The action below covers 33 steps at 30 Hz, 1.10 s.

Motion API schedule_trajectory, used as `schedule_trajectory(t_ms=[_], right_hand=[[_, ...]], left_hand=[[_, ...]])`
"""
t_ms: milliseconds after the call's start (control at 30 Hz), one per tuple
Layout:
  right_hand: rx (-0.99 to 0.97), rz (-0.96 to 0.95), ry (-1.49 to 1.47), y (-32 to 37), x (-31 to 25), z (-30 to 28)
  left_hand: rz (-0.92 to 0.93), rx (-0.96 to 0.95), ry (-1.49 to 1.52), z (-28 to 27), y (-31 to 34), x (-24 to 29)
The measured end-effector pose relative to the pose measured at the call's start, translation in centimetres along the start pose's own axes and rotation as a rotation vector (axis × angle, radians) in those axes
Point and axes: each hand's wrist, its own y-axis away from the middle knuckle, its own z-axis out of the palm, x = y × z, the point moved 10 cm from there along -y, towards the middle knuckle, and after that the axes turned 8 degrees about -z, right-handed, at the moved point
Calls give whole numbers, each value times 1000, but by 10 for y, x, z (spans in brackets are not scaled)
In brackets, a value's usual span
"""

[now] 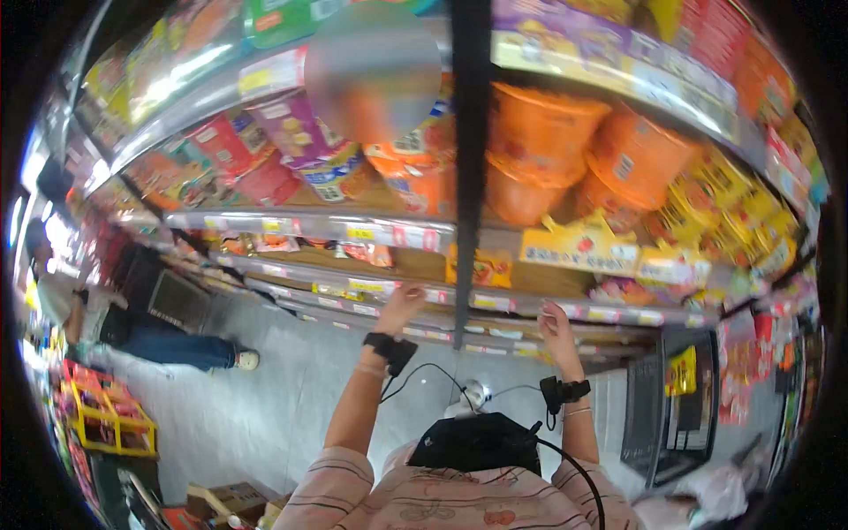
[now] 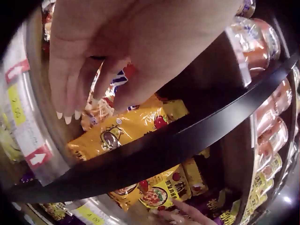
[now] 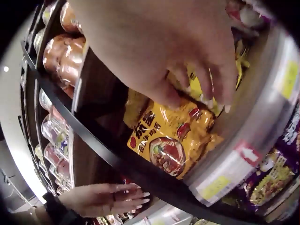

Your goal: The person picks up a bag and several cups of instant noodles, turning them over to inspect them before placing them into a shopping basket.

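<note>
In the head view, the left hand (image 1: 404,305) reaches to a lower shelf, left of a black upright (image 1: 473,159); the right hand (image 1: 556,329) is to its right. Loosely bent fingers of the left hand (image 2: 136,42) hang over an orange noodle packet (image 2: 124,133) and a red-and-white packet (image 2: 101,105) in the left wrist view. The right wrist view shows the right hand (image 3: 173,47) over an orange noodle packet (image 3: 164,140), its thumb at the packet's top edge and its fingertips by a yellow packet (image 3: 201,84). Whether the fingertips touch the packets is unclear.
Orange tubs (image 1: 543,132) and yellow packets (image 1: 729,199) fill the shelf above. Price labels line the shelf edge (image 1: 353,231). Someone in dark trousers (image 1: 177,344) stands at the left. A yellow rack (image 1: 110,420) and cardboard box (image 1: 225,501) are lower left; a dark crate (image 1: 689,397) stands right.
</note>
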Motion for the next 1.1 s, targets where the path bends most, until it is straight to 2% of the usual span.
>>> schedule_trajectory(t_ms=[67, 100, 133, 200, 300, 433, 533, 600, 667, 733, 833, 867, 933, 1000, 1067, 1100], right_hand=[[3, 83, -10, 60, 17, -29], [32, 78, 1, 91, 12, -46], [59, 166, -10, 124, 18, -61], [112, 332, -40, 189, 28, -89], [282, 505, -151, 265, 20, -134], [494, 534, -226, 323, 4, -203], [648, 478, -297, 328, -38, -276], [750, 465, -316, 322, -63, -333], [785, 346, -317, 308, -84, -394], [810, 306, -302, 294, -90, -447], [778, 283, -392, 274, -47, -512], [756, 320, -399, 274, -12, -531], [780, 437, -639, 278, 70, -550], [817, 463, -1034, 288, 161, -550], [840, 508, -880, 305, 240, -550], [854, 566, -868, 312, 274, -543]], left_hand=[[-63, -81, 205, 1, 24, -36], [-178, -61, 227, 2, 41, -47], [-294, -45, 240, 7, 63, -52], [-367, -38, 263, 29, 102, -48], [-516, -265, 175, 85, 121, -109], [-552, -437, 71, 171, 139, -101], [-467, -563, 46, 244, 136, -53], [-273, -641, -50, 294, 127, -4], [-85, -681, -112, 348, 118, 69], [74, -686, -146, 400, 117, 160], [111, -762, 29, 500, 101, 227], [106, -833, 77, 541, 100, 240], [106, -970, 177, 626, 103, 268], [17, -1056, 120, 719, 92, 246], [-52, -1035, 7, 804, 78, 206], [-160, -1020, -38, 842, 69, 169]])
